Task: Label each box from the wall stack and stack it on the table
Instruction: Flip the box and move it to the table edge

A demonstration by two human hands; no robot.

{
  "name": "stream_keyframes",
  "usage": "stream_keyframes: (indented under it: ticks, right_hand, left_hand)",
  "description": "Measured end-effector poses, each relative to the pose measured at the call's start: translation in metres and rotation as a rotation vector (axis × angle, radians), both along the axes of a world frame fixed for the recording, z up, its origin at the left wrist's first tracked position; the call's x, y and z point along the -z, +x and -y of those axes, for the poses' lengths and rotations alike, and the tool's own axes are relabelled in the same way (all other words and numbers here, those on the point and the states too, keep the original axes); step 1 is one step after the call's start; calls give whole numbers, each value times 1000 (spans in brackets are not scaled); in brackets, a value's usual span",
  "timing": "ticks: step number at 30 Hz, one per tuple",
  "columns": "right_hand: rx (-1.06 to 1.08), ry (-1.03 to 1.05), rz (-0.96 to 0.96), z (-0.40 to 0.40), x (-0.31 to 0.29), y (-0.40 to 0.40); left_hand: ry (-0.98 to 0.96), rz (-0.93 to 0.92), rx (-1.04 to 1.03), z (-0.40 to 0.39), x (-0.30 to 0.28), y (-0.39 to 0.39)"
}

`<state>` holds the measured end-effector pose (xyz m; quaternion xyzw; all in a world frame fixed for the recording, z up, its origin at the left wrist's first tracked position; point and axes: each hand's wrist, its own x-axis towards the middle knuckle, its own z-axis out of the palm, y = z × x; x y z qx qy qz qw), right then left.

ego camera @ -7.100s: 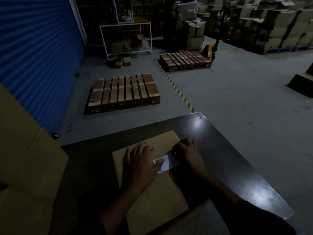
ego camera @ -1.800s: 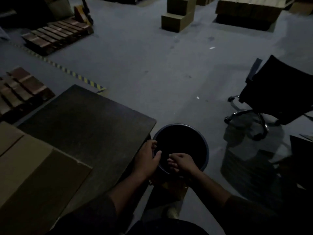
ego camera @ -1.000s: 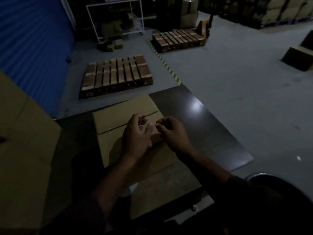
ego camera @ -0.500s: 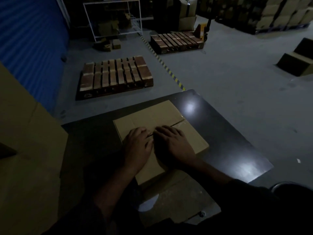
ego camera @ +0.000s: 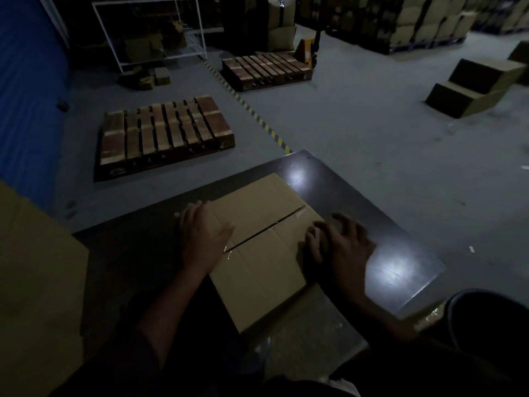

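Bin rim sat at my near right, just off the table corner. Another box lay under the top one at the near edge, glossy tape on it, mostly in shadow.

Box lay flat on the table, taped seam running diagonally across the top. Half a second before, both hands were together over the seam in the middle; at this moment they had spread to opposite edges. Left hand lay flat on the left edge, fingers straight, thumb on the top face. Right hand rested at the right edge, fingers loosely bent over it. I saw no real curl round anything, so I called both as holding nothing. Hands well apart.

No label visible on the top face; too dark to say whether it sat under a palm or on another side. My read: pressing-down step was finished and the hands were squaring or about to shift the box on the stack. Could equally be a grip setup for a lift.

Tall boxes stood at my left, touching the table's left side. Beyond the table: pallet on the floor, hazard stripe past it, second pallet, white rack, stacked cartons at the back.
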<state>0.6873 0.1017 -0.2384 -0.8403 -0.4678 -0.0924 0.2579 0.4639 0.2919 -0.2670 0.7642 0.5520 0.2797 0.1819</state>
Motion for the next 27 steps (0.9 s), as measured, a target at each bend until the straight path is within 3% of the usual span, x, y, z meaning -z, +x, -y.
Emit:
stream_keyframes:
  ticks: [4, 7, 12, 18, 22, 27]
  right_hand:
    - [126, 175, -381, 21, 14, -21]
    - [156, 262, -464, 8, 17, -16]
    - [-17, 206, -518, -41, 14, 47]
    - [-85, 210, -974, -45, -1, 129]
    - [-266, 187, -1008, -16, 29, 133]
    - [-235, 210, -897, -64, 37, 193]
  left_hand:
    - [-90, -4, -69, -24, 0, -3]
    - [-100, 54, -135, -23, -5, 10]
    - [-200, 145, -192, -18, -14, 42]
    - [-435, 368, -178, -23, -1, 70]
    - [-540, 540, -217, -18, 12, 94]
    - [-541, 670, -196, -33, 5, 153]
